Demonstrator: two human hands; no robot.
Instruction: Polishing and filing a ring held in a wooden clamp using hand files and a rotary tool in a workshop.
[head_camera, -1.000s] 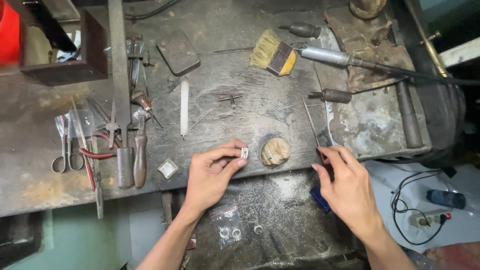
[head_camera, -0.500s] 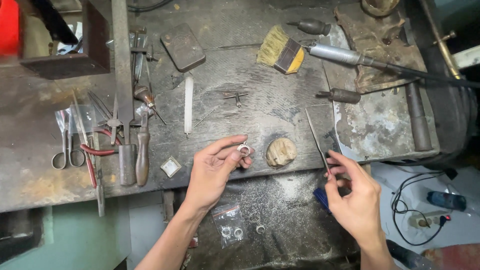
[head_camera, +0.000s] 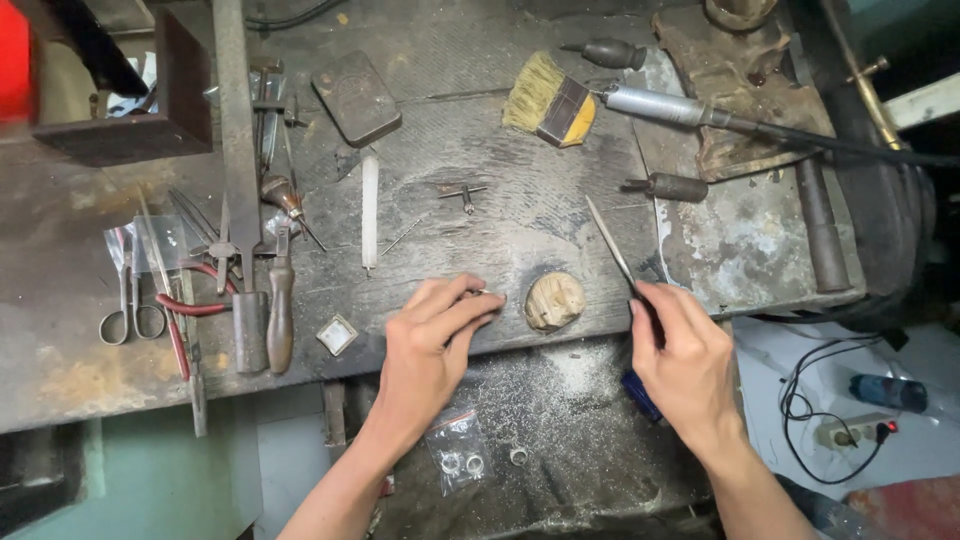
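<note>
Hands at the wooden bench peg (head_camera: 554, 301), one with a ring, one with a file.
We pinch a small silvery ring (head_camera: 487, 295) in our left hand (head_camera: 430, 345), fingertips pressed together just left of the peg; our right hand (head_camera: 688, 352) grips a slim needle file (head_camera: 611, 245) just right of it, tip slanting up and away. Below the peg, a clear plastic bag (head_camera: 458, 450) holds two pale rings.
</note>
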